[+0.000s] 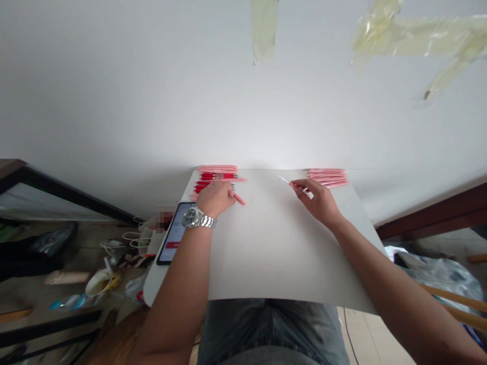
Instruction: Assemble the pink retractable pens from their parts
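My left hand (216, 196), with a metal-band wristwatch (193, 218) on its wrist, is over the pen parts at the table's left. Its fingers are curled, and a short pink pen barrel (239, 199) sticks out beside them, apparently held. Just behind lie several red pen parts (218, 176) with dark tips. My right hand (315, 197) pinches a thin pen refill (283, 179), pale at its far end and pinkish at the fingers. Right behind that hand is a row of pink pen pieces (327, 176). The left fingertips are partly hidden.
More pink pieces (217, 168) lie by the wall at the left back. A phone (175, 235) lies on the left edge of the white table (262, 253). Yellowed tape (264, 30) is on the wall. Cup, bottle and bags clutter the floor at left.
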A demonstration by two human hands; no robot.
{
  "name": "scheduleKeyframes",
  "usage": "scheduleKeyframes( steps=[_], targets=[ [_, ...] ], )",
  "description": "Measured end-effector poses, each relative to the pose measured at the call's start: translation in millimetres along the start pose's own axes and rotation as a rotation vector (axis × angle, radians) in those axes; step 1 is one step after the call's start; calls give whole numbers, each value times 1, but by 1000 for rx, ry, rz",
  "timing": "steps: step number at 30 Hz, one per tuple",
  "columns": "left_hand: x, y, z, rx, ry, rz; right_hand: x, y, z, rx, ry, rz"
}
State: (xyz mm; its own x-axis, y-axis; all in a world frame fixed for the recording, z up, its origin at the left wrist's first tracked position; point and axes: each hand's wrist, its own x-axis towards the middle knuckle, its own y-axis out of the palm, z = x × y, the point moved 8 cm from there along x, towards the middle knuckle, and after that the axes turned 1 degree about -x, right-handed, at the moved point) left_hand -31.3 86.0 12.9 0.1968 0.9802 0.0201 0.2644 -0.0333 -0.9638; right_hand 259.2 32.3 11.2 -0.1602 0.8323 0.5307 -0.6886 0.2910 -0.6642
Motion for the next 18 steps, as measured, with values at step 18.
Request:
scheduleKeyframes(
  steps=[18],
  targets=[
    [-2,-2,-2,37,-31,-16,2,1,3,8,8,3]
  ],
)
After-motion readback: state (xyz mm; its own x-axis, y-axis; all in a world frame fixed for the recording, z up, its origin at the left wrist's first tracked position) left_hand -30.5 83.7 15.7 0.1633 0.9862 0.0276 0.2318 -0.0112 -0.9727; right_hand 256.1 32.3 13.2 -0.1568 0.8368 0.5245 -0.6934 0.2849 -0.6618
